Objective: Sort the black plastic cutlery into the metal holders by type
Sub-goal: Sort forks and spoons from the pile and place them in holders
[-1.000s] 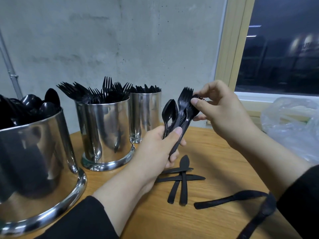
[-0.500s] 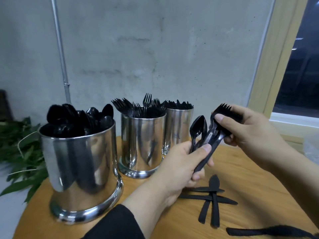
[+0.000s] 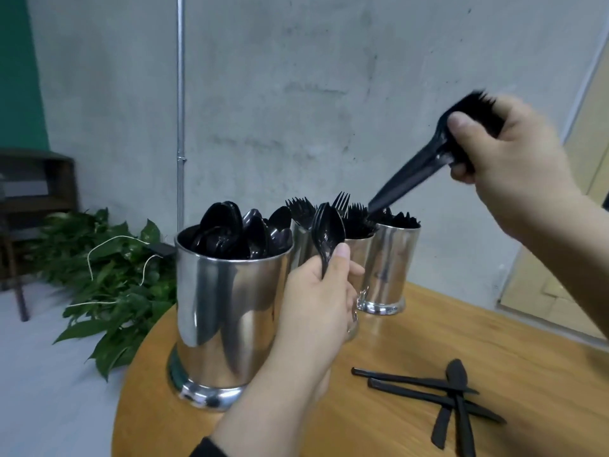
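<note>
i see my left hand (image 3: 316, 291) closest, its fingers pinching a few black spoons (image 3: 328, 234) by the handles. four black knives (image 3: 451, 400) lie crossed on the round wooden table (image 3: 379, 417), to the right. just left of my hand stands a shiny metal holder (image 3: 227, 308) full of spoons. behind it is a holder of forks (image 3: 359, 249), then a third holder (image 3: 392, 268). my right hand (image 3: 507, 150) is up high, its fingers pinched on a bunch of forks (image 3: 425, 163), handles pointing down over the back holders. it is blurry. green leaves (image 3: 108, 278) lie on the floor.
</note>
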Action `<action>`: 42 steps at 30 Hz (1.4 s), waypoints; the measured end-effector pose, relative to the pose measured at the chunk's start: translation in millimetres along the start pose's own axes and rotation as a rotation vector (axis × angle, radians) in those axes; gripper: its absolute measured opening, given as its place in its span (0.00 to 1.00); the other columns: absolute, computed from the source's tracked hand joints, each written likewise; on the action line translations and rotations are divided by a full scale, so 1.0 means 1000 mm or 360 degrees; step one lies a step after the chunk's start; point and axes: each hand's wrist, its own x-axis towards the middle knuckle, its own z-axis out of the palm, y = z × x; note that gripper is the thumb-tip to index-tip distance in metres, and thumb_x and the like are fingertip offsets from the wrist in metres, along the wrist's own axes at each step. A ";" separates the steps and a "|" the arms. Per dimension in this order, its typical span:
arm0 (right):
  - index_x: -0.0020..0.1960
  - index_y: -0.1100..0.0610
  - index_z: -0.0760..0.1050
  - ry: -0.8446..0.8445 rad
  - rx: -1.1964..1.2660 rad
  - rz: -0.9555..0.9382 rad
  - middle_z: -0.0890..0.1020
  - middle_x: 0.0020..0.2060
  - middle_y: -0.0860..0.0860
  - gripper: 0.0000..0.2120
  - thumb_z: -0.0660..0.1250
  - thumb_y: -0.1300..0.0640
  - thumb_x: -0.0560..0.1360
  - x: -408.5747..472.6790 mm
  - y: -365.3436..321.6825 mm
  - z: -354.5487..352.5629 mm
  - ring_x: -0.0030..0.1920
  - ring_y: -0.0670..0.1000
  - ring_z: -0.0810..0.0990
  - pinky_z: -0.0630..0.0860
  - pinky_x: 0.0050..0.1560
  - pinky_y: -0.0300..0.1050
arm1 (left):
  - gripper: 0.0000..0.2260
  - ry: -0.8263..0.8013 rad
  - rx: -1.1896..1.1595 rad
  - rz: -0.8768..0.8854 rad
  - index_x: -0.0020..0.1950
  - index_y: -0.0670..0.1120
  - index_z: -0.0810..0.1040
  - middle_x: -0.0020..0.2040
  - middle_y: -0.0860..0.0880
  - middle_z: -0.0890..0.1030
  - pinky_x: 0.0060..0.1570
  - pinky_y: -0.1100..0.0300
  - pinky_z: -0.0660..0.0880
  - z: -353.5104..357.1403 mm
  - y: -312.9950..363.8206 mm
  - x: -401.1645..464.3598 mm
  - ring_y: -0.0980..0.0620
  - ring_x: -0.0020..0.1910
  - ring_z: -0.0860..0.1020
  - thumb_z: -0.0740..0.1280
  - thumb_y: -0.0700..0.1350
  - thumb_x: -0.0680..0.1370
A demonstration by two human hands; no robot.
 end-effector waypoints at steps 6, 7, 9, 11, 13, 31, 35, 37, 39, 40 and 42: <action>0.50 0.53 0.72 -0.0081 -0.0380 -0.0222 0.75 0.31 0.47 0.03 0.62 0.54 0.81 0.034 0.009 0.049 0.28 0.46 0.73 0.67 0.30 0.39 | 0.16 0.0003 -0.0022 -0.0024 0.45 0.43 0.78 0.27 0.51 0.64 0.21 0.63 0.56 -0.011 0.000 0.000 0.54 0.24 0.58 0.64 0.55 0.82; 0.48 0.52 0.71 -0.0116 -0.0464 -0.0233 0.75 0.30 0.44 0.04 0.62 0.54 0.81 0.036 0.013 0.057 0.29 0.45 0.73 0.67 0.31 0.40 | 0.16 -0.0005 -0.0019 -0.0027 0.44 0.43 0.78 0.27 0.50 0.64 0.21 0.64 0.56 -0.012 0.000 0.000 0.54 0.24 0.58 0.64 0.55 0.82; 0.46 0.52 0.70 -0.0230 -0.0598 -0.0222 0.74 0.30 0.43 0.05 0.62 0.54 0.81 0.037 0.024 0.070 0.31 0.47 0.74 0.66 0.33 0.44 | 0.16 -0.0021 -0.0021 -0.0037 0.45 0.43 0.78 0.27 0.50 0.64 0.21 0.64 0.56 -0.012 -0.001 0.000 0.54 0.23 0.58 0.64 0.54 0.82; 0.46 0.54 0.71 -0.0400 -0.0703 -0.0171 0.76 0.32 0.48 0.06 0.63 0.54 0.81 0.033 0.039 0.080 0.36 0.54 0.76 0.67 0.38 0.46 | 0.16 -0.0043 -0.0017 -0.0041 0.46 0.42 0.79 0.28 0.50 0.65 0.21 0.64 0.56 -0.012 -0.002 -0.001 0.54 0.24 0.59 0.64 0.54 0.83; 0.49 0.58 0.75 -0.0598 -0.0819 -0.0096 0.81 0.40 0.54 0.08 0.63 0.54 0.81 0.026 0.050 0.088 0.43 0.58 0.78 0.71 0.42 0.48 | 0.17 -0.0065 -0.0007 -0.0046 0.46 0.41 0.79 0.29 0.49 0.65 0.22 0.64 0.56 -0.011 -0.002 -0.001 0.54 0.24 0.59 0.64 0.54 0.82; 0.69 0.50 0.71 -0.0903 -0.0891 -0.0064 0.79 0.62 0.48 0.23 0.61 0.39 0.79 0.012 0.044 0.089 0.62 0.51 0.76 0.72 0.65 0.54 | 0.17 -0.0133 0.0012 -0.0117 0.46 0.41 0.79 0.30 0.46 0.64 0.22 0.63 0.56 -0.010 -0.004 -0.001 0.54 0.23 0.60 0.64 0.54 0.82; 0.69 0.49 0.71 -0.0999 -0.0940 -0.0094 0.78 0.60 0.46 0.23 0.62 0.40 0.79 0.009 0.043 0.082 0.61 0.50 0.76 0.72 0.63 0.50 | 0.17 -0.0152 0.0040 -0.0115 0.47 0.42 0.79 0.30 0.47 0.65 0.23 0.62 0.56 -0.011 -0.003 -0.002 0.54 0.23 0.61 0.64 0.55 0.82; 0.71 0.50 0.69 -0.1015 -0.0978 -0.0125 0.78 0.63 0.47 0.25 0.62 0.39 0.79 0.007 0.043 0.081 0.64 0.51 0.75 0.71 0.66 0.55 | 0.16 -0.0156 0.0044 -0.0110 0.47 0.42 0.79 0.29 0.48 0.66 0.23 0.62 0.56 -0.010 -0.002 -0.002 0.55 0.23 0.61 0.64 0.55 0.82; 0.73 0.50 0.68 -0.1014 -0.0965 -0.0122 0.77 0.65 0.47 0.26 0.62 0.39 0.79 0.006 0.043 0.078 0.66 0.51 0.74 0.70 0.67 0.57 | 0.16 -0.0162 0.0037 -0.0105 0.47 0.42 0.79 0.29 0.49 0.66 0.23 0.63 0.56 -0.010 -0.002 -0.002 0.55 0.23 0.61 0.64 0.54 0.82; 0.73 0.50 0.68 -0.1003 -0.0967 -0.0128 0.77 0.65 0.47 0.26 0.62 0.39 0.79 0.006 0.043 0.076 0.66 0.51 0.74 0.70 0.67 0.57 | 0.16 -0.0168 0.0038 -0.0101 0.47 0.41 0.79 0.28 0.49 0.66 0.22 0.63 0.56 -0.010 -0.002 -0.002 0.55 0.23 0.61 0.64 0.54 0.82; 0.71 0.51 0.70 -0.0894 -0.0949 -0.0178 0.77 0.64 0.47 0.23 0.61 0.41 0.80 0.003 0.040 0.070 0.64 0.49 0.74 0.70 0.66 0.53 | 0.16 -0.0181 0.0036 -0.0097 0.47 0.41 0.79 0.29 0.49 0.66 0.23 0.63 0.56 -0.010 -0.001 -0.003 0.55 0.23 0.61 0.64 0.54 0.82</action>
